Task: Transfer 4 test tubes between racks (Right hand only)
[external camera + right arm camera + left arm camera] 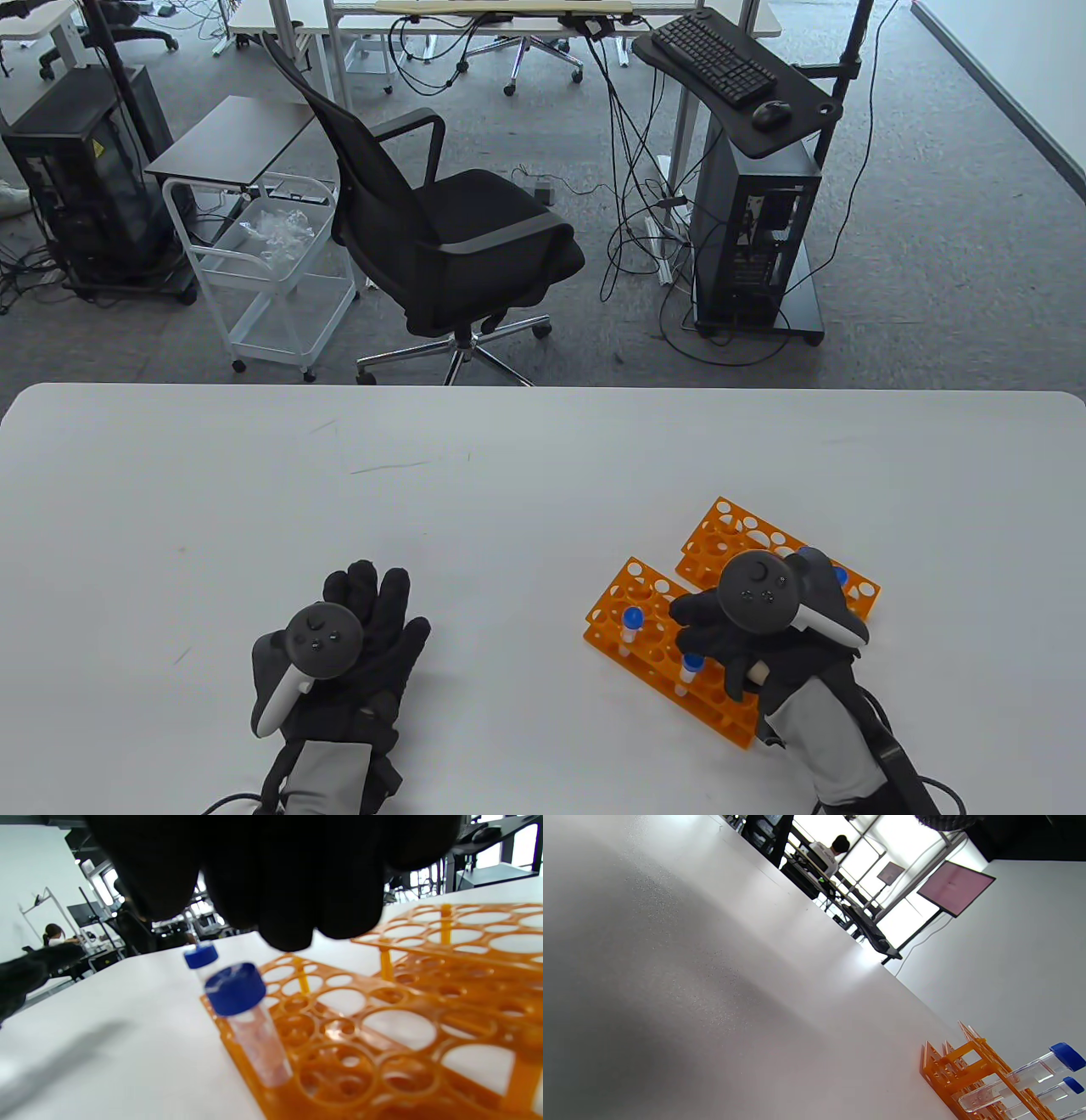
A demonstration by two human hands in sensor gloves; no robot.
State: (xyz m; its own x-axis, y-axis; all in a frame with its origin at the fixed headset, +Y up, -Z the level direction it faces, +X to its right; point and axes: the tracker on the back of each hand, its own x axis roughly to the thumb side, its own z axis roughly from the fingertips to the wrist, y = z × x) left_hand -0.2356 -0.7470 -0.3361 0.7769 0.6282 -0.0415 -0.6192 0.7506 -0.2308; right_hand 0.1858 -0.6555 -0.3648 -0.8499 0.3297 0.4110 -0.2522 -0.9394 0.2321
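Hands: our right hand (738, 632) hovers at five o'clock over blue-capped clear tubes (630, 624) in the orange plastic rack (624, 594), its grip unclear; our left hand (348, 645) rests flat, open, since unneeded.

The racks (382, 1018) are glossy orange plastic; the test tubes (254, 1031) are clear plastic with blue caps. The table (424, 509) is matt white, the gloves (373, 628) black cloth.
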